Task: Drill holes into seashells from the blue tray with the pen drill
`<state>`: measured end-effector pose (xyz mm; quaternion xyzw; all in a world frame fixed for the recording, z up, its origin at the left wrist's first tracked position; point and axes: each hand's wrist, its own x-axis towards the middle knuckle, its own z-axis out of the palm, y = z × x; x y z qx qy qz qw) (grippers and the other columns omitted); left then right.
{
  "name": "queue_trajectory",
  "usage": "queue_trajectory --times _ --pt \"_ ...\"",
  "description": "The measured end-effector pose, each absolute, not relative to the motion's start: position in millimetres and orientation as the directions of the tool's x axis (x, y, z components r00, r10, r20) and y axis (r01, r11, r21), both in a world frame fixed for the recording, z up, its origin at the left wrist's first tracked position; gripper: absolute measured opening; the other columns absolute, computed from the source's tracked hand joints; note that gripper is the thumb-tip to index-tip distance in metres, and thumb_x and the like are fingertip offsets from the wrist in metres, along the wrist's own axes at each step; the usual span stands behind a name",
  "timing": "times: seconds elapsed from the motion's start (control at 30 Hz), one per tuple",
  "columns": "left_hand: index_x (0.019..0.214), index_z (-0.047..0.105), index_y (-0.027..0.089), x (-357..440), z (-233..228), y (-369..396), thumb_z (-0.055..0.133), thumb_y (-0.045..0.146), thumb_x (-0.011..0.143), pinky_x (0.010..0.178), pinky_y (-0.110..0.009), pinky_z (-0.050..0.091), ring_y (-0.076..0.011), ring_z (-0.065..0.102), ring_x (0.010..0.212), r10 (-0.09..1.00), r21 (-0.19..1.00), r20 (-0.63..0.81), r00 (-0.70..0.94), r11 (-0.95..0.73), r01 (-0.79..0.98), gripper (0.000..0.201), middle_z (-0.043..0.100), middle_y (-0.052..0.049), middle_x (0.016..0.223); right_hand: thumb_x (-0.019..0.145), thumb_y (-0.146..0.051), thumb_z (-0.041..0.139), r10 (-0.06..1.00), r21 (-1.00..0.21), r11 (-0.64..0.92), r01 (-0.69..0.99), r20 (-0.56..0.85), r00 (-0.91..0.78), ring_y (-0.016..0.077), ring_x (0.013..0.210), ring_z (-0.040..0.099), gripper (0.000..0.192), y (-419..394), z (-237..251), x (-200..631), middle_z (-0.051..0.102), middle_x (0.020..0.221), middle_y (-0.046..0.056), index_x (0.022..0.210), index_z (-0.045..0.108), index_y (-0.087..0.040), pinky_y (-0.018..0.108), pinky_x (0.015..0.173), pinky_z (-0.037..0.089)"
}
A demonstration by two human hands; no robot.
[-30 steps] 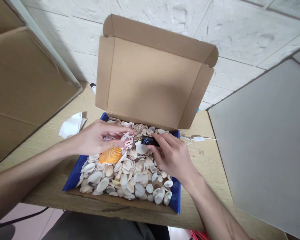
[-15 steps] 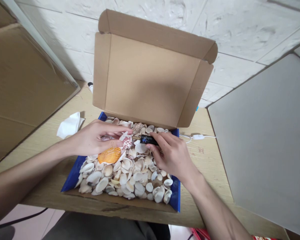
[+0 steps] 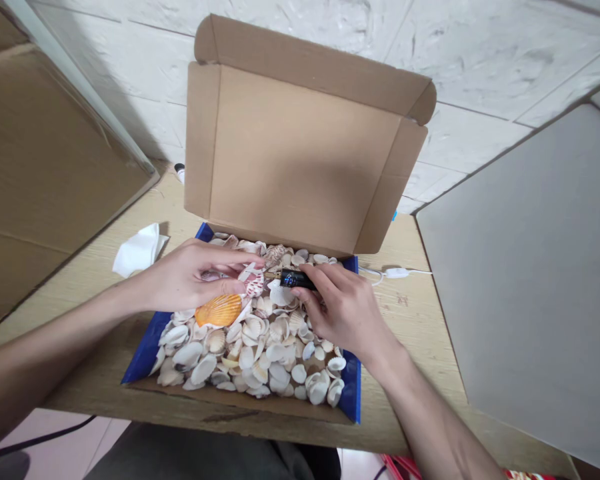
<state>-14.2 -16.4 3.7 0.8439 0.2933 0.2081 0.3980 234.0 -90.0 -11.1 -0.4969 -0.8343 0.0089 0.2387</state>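
Observation:
Between the thumb and fingers of my left hand (image 3: pixel 200 272) is a spotted pinkish-white seashell (image 3: pixel 255 283). My right hand (image 3: pixel 341 303) grips a small black rotary tool (image 3: pixel 297 279) with a lit display. Its thin metal tip points left at the spotted shell's right edge; whether the two touch I cannot tell. An orange scallop shell (image 3: pixel 219 311) lies just below my left thumb. Both hands are over a blue-sided cardboard box (image 3: pixel 351 380) full of pale shells (image 3: pixel 260 353).
The box's brown lid (image 3: pixel 300 153) stands raised at the back, before a white brick wall. A crumpled white tissue (image 3: pixel 139 250) lies on the wooden table at left. A white cable with an inline switch (image 3: pixel 397 273) runs at right. Cardboard (image 3: pixel 45 173) and a grey panel (image 3: pixel 530 287) flank the table.

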Motion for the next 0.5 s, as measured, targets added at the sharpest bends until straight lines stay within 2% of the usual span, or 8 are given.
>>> queue_trajectory --times 0.33,0.5 --pt "0.118 0.067 0.008 -14.6 2.3 -16.6 0.061 0.018 0.086 0.061 -0.013 0.048 -0.0079 0.060 0.066 0.663 0.791 0.118 0.739 -0.513 0.333 0.034 0.075 -0.009 0.097 0.094 -0.030 0.047 0.847 -0.263 0.491 0.830 0.369 -0.383 0.0195 0.075 0.064 0.030 -90.5 -11.8 234.3 0.070 0.086 0.010 0.108 0.064 -0.010 0.031 0.065 0.050" --pt "0.118 0.067 0.007 -14.4 2.6 -15.9 0.061 0.019 0.087 0.061 -0.013 0.048 -0.0074 0.058 0.062 0.661 0.781 0.109 0.742 -0.519 0.347 0.034 0.075 -0.009 0.092 0.094 -0.030 0.047 0.839 -0.254 0.499 0.829 0.383 -0.388 0.0196 0.074 0.063 0.031 -90.2 -11.7 234.1 0.069 0.084 0.010 0.107 0.064 -0.008 0.031 0.064 0.049"
